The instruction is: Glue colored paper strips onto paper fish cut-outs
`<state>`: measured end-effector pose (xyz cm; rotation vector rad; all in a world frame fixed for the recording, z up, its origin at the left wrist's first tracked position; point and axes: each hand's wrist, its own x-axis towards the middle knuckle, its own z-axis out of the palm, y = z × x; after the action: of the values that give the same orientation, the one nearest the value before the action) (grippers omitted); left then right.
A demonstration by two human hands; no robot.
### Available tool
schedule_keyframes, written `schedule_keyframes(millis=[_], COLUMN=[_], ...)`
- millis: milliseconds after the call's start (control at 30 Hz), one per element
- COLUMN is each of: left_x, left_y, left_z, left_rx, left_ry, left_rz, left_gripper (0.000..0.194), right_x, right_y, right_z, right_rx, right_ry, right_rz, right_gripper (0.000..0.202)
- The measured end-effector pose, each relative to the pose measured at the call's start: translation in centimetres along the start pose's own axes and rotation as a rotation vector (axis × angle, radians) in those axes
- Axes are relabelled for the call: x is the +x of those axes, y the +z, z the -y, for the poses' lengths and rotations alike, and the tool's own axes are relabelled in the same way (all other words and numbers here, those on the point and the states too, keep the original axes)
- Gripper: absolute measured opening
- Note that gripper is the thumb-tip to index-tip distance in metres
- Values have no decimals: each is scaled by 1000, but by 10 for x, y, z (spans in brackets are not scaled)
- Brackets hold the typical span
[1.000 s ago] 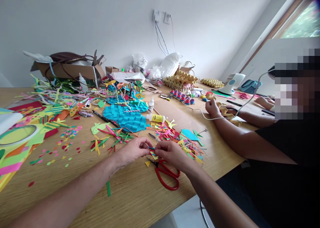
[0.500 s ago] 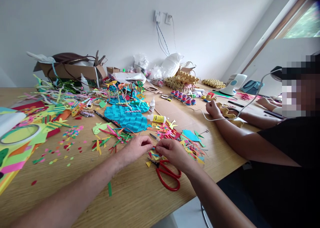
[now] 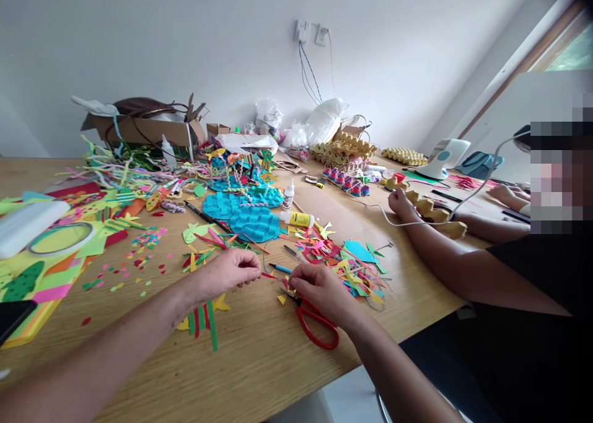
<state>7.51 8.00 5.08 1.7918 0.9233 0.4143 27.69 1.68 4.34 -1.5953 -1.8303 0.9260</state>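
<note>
My left hand [image 3: 229, 272] is closed in a pinch over the table, with a thin red paper strip [image 3: 269, 275] sticking out from its fingertips. A short gap away, my right hand [image 3: 319, 290] is also pinched; whatever lies between its fingertips is too small to make out. Red-handled scissors [image 3: 319, 330] rest on the table under my right hand, their blades partly hidden. Below my left wrist lies a yellow paper shape with green and red stripes [image 3: 204, 321], partly covered by my forearm. A blue pen [image 3: 280, 268] lies between the hands.
Paper scraps [image 3: 319, 247] and a yellow-labelled glue bottle [image 3: 298, 219] lie beyond my hands. Blue woven paper pieces [image 3: 254, 222] sit mid-table. A roll of tape [image 3: 62, 238] rests on coloured paper at left. A co-worker's arm [image 3: 435, 256] reaches in from the right, near egg cartons.
My hands have moved apart, the left going leftward with the red strip. The striped paper shape under my left wrist shows more now. The view has shifted slightly left.
</note>
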Motion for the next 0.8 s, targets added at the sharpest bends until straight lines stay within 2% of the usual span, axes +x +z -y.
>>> schedule_keyframes(millis=[67, 167, 267, 367, 533, 800], left_x=[-8, -17, -24, -30, -35, -39], left_y=[-5, -12, -18, -23, -27, -32], left_z=[-1, -2, -1, 3, 14, 24], left_rx=[-27, -65, -90, -46, 35, 143], left_ry=[-19, -67, -90, -100, -120, -110], left_rz=[15, 75, 130, 151, 166, 141], left_gripper=[20, 21, 20, 17, 12, 13], right_x=[-1, -2, -1, 1, 5, 8], right_y=[7, 20, 31, 37, 46, 67], right_z=[2, 6, 13, 23, 33, 36], right_rx=[-108, -330, -536, -665, -686, -560], right_ry=[-104, -412, -693, -844, -917, -849], right_rz=[-87, -244, -244, -195, -138, -135], right_gripper=[12, 18, 20, 20, 27, 22])
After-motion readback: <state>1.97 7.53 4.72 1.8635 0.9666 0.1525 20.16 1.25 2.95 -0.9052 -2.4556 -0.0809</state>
